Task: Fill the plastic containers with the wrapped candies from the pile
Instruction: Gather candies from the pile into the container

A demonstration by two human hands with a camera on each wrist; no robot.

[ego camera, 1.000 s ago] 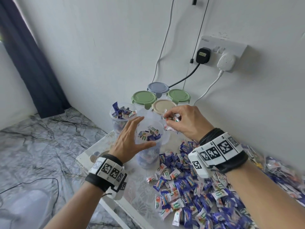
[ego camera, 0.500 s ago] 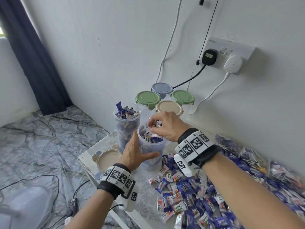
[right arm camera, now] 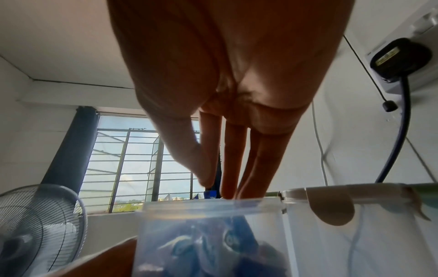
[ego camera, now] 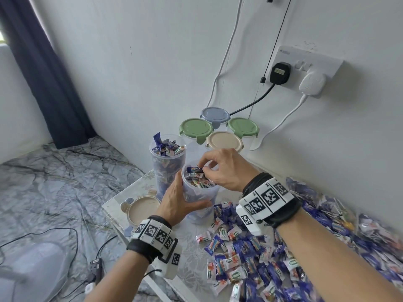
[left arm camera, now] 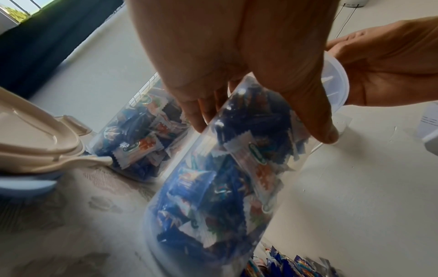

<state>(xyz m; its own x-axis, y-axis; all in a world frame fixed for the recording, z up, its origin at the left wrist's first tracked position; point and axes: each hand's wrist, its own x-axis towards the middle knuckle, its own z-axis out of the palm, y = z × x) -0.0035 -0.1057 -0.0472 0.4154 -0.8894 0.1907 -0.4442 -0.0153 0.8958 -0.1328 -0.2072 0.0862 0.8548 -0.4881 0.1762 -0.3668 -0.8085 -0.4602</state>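
Note:
A clear plastic container, nearly full of blue and white wrapped candies, stands at the table's left end. My left hand grips its side, thumb in front and fingers behind. My right hand is over its mouth, with the thumb and fingertips pinching a blue wrapped candy at the rim. Behind it stands a second open container, heaped full. The candy pile covers the table to the right.
Several lidded containers stand at the wall behind. A loose beige lid lies near the table's left edge. A wall socket with plugs and cables is above. A fan and cables are on the floor at left.
My left hand went from hovering beside the container to gripping it. My right hand came back from near the lidded containers and lowered its fingertips into the container's mouth.

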